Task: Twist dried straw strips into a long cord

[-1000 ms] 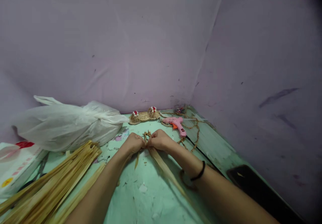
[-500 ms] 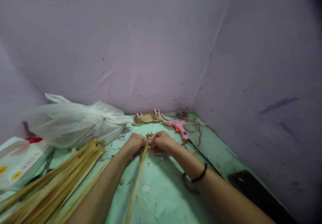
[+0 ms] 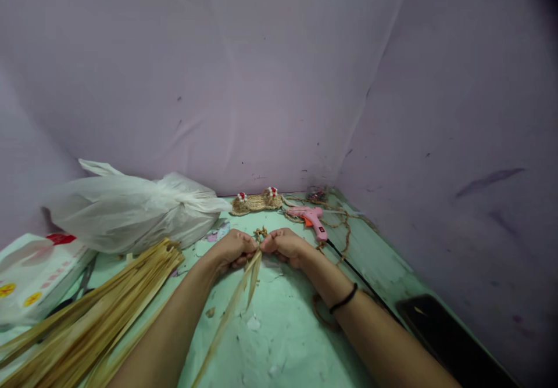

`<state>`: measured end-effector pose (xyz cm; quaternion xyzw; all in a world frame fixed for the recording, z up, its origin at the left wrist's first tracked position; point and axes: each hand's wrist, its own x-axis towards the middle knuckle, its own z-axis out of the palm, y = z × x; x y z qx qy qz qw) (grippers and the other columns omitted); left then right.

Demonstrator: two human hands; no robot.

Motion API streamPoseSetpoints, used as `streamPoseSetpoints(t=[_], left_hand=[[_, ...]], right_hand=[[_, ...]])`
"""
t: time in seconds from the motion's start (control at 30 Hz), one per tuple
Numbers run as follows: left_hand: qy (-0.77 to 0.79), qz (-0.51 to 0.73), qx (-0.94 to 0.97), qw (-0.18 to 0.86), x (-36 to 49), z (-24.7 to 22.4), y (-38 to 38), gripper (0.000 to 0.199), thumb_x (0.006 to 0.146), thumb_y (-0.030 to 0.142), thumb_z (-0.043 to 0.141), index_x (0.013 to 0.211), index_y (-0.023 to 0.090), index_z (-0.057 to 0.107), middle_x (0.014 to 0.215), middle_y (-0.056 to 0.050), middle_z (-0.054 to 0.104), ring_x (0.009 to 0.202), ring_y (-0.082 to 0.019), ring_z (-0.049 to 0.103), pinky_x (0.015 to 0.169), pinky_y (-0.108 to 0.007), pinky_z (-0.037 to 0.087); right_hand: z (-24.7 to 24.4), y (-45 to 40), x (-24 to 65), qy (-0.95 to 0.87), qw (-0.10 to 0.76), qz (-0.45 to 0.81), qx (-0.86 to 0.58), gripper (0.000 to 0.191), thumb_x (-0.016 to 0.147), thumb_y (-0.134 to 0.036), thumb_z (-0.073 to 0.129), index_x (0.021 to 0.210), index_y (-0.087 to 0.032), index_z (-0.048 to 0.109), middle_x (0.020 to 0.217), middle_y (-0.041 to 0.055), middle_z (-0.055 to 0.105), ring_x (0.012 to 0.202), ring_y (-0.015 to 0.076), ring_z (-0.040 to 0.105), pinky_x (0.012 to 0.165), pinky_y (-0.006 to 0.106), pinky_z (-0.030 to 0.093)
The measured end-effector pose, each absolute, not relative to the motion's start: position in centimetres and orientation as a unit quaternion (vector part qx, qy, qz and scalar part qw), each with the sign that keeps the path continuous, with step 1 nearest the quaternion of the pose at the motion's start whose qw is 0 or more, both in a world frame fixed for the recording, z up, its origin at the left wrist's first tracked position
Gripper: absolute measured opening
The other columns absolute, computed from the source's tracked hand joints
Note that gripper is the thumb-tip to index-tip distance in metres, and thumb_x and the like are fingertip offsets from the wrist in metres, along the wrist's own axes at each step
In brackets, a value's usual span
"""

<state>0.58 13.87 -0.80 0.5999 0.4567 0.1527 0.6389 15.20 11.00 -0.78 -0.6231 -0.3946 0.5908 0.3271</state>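
My left hand (image 3: 238,250) and my right hand (image 3: 283,245) meet over the middle of the green table, fingers pinched together on a small piece of braided straw (image 3: 260,234). Its knotted end pokes up just beyond the fingertips. From between the hands, pale straw strips (image 3: 233,304) hang down toward me, one long and one short. Behind the hands lies a woven straw piece (image 3: 256,203) with two red-and-white beaded flowers. A pink glue gun (image 3: 314,221) rests to the right of it.
A white plastic bag (image 3: 139,211), a bundle of dried straw (image 3: 108,306) and a white box (image 3: 39,283) lie at the left. A black phone-like object (image 3: 449,336) is at the right. Twisted cord (image 3: 347,231) and a black cable (image 3: 357,277) run near my right arm.
The single strip below my hands now shows as two, a long one swung to the left and a short one beside it. My hands stay in nearly the same place.
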Motion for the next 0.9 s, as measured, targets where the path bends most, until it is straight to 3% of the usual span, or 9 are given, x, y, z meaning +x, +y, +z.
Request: streamPoseSetpoints(t=[0.1,0.27,0.43,0.6,0.9], left_hand=[[0.497,0.168,0.599,0.604,0.8,-0.6,13.7,0.007,0.05,0.021,0.05,0.049,0.015,0.049,0.03,0.007,0.033,0.027,-0.004,0.021,0.032,-0.019,0.011],[0.535,0.181,0.586,0.582,1.3,-0.3,13.4,0.01,0.048,0.022,0.051,0.049,0.012,0.053,0.032,0.007,0.033,0.029,-0.003,0.019,0.033,-0.02,0.008],[0.534,0.184,0.576,0.591,1.4,-0.2,13.2,0.017,0.049,0.023,0.052,0.056,0.009,0.06,0.033,0.007,0.03,0.029,-0.003,0.016,0.034,-0.02,0.007],[0.546,0.186,0.575,0.58,1.6,0.1,13.0,0.01,0.047,0.019,0.05,0.05,0.011,0.054,0.032,0.007,0.032,0.029,-0.003,0.018,0.034,-0.02,0.008],[0.572,0.144,0.663,0.462,1.3,1.0,13.1,0.006,0.048,0.014,0.053,0.045,0.011,0.056,0.034,0.004,0.04,0.036,-0.006,0.031,0.039,-0.019,0.023]], right_hand=[[-1.2,10.8,15.1,-0.42,0.347,0.565,-0.62,0.009,0.059,-0.004,0.053,0.055,-0.012,0.055,0.034,-0.007,0.043,0.03,0.003,0.024,0.033,0.019,0.014],[-1.4,10.5,15.5,-0.444,0.347,0.608,-0.558,0.009,0.061,-0.008,0.05,0.058,-0.011,0.058,0.048,-0.0023,0.057,0.032,0.0025,0.024,0.033,0.019,0.013],[-0.8,10.3,15.8,-0.432,0.344,0.624,-0.553,0.013,0.057,-0.005,0.047,0.056,-0.01,0.059,0.04,-0.0043,0.049,0.031,0.0025,0.022,0.033,0.019,0.011],[-1.3,10.5,15.1,-0.439,0.353,0.567,-0.6,0.01,0.058,-0.01,0.052,0.049,-0.012,0.054,0.03,-0.0072,0.034,0.03,0.0035,0.021,0.033,0.02,0.011],[-1.9,10.7,14.9,-0.439,0.351,0.526,-0.638,0.01,0.054,-0.012,0.058,0.047,-0.013,0.052,0.033,-0.0065,0.038,0.03,0.0035,0.025,0.033,0.02,0.014]])
